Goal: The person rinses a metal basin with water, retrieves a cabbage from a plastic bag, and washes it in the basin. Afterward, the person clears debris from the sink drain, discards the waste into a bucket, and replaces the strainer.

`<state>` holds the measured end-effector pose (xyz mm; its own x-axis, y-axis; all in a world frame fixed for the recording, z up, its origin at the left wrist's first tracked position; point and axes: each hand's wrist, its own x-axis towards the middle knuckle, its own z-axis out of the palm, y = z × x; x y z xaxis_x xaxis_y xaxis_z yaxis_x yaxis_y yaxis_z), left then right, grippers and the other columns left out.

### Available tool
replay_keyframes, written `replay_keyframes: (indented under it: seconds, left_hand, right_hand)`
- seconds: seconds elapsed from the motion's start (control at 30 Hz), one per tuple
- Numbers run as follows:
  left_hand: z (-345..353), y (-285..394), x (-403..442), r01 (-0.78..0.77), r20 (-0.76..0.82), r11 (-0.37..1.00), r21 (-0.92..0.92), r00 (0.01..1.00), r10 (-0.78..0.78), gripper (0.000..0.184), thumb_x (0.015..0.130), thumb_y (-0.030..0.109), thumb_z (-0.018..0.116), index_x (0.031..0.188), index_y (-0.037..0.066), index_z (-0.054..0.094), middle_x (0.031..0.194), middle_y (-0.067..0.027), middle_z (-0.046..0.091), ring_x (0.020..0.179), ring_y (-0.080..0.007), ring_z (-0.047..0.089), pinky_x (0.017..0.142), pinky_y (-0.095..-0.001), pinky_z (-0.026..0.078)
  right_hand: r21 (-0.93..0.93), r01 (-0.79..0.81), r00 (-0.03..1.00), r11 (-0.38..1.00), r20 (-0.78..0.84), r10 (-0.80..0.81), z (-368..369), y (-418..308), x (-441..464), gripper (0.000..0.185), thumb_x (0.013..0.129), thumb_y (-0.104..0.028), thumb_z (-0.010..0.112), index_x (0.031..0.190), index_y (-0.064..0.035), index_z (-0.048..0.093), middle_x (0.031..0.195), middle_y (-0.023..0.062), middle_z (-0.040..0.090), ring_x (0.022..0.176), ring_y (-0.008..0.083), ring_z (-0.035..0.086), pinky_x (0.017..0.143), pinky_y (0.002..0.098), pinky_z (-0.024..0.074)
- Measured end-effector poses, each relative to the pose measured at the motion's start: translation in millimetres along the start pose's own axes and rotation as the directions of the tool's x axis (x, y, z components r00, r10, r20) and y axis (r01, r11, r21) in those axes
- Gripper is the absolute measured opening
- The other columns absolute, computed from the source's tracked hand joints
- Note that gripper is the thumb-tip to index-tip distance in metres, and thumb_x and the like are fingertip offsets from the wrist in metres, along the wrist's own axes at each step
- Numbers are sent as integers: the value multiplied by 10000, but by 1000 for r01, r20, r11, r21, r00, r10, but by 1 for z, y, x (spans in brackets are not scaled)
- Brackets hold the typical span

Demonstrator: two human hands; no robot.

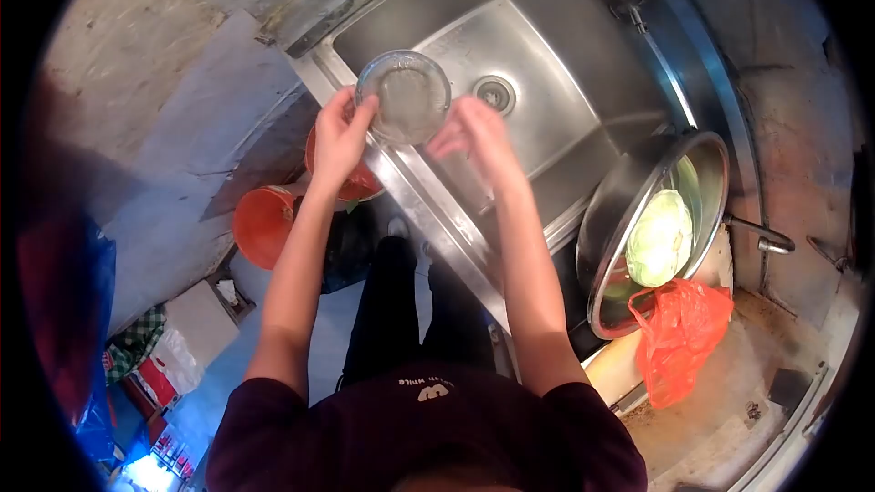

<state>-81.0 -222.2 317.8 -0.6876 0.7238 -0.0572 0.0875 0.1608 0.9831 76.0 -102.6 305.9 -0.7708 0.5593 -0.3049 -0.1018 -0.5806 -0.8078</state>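
Observation:
My left hand [342, 135] grips the left rim of a round, clear glass bowl [406, 96], thumb on the near side. The bowl is held over the front edge of a stainless steel sink [547, 96], tilted so its round face shows. Just right of the bowl is my right hand [478, 135], its fingers smeared by motion and pointing toward the glass. Whether those fingers touch the bowl or hold anything is not visible. Beyond my right hand lies the sink drain [493, 94].
A large metal basin [608, 246] with a pale green cabbage [659, 239] leans right of the sink. A red plastic bag [684, 337] hangs beside it. Taps [773, 241] stand at the back. Orange buckets [262, 226] are on the floor at left.

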Motion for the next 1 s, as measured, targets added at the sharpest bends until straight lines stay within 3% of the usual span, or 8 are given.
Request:
replay_keyframes:
  seconds: [0.1,0.17,0.23,0.33,0.43,0.53,0.77,1.0]
  left_hand:
    - [-1,-21,26,-29,-106,952,305,992,64,165,822,157,579,865,-2,559,598,-19,518,559,-85,449,533,-234,376]
    - [-3,-29,39,-55,-138,891,450,982,130,163,809,159,585,839,2,556,538,-42,474,512,-112,429,508,-249,368]
    - [-8,-50,45,-104,-130,872,478,974,187,140,803,140,587,834,5,563,625,-82,512,588,-171,476,562,-273,392]
    - [-8,-64,42,-201,-119,810,551,942,315,110,792,115,596,829,15,573,770,-104,564,720,-216,513,630,-302,408]
    - [-7,-68,43,-172,-134,836,521,951,279,106,777,88,608,832,8,568,759,-99,564,703,-233,500,656,-299,402]
    - [-9,-68,43,-171,-102,847,504,961,255,94,771,70,607,817,4,557,756,-98,560,708,-238,498,669,-300,397]
    - [-13,-72,42,-156,-91,843,515,968,235,114,754,68,614,799,0,534,761,-118,547,729,-262,494,688,-324,397]
    - [-12,-66,45,-196,-30,814,547,967,253,117,754,64,604,816,-2,530,775,-124,556,770,-276,496,735,-339,393]
  right_hand:
    - [-111,8,875,994,-481,-60,-84,48,59,244,859,-267,522,844,-25,546,700,85,582,572,153,564,528,263,497]
    - [2,-261,616,965,-769,168,-149,109,87,254,829,-276,551,815,-22,554,672,75,579,576,148,554,524,269,490]
    - [1,-478,498,878,-824,272,-189,147,99,228,787,-246,582,798,-19,571,638,85,585,595,206,577,564,320,494]
    - [-588,-424,682,689,-708,-183,-246,203,133,202,747,-216,620,785,-20,588,737,116,605,688,284,598,633,380,489]
    - [-790,-558,758,254,-609,-232,-224,176,159,181,754,-189,587,867,-48,592,893,125,599,838,328,580,730,408,475]
    - [-842,-537,756,54,-508,-413,-224,188,182,245,764,-175,582,962,-32,573,926,158,601,881,323,584,758,420,463]
    - [-789,-614,773,-4,-600,-203,-218,180,193,218,761,-89,543,970,-29,561,1017,173,574,933,316,571,808,405,456]
    - [-800,-598,745,50,-577,-335,-222,194,196,240,735,-63,578,961,12,543,956,206,589,919,330,575,793,393,469]
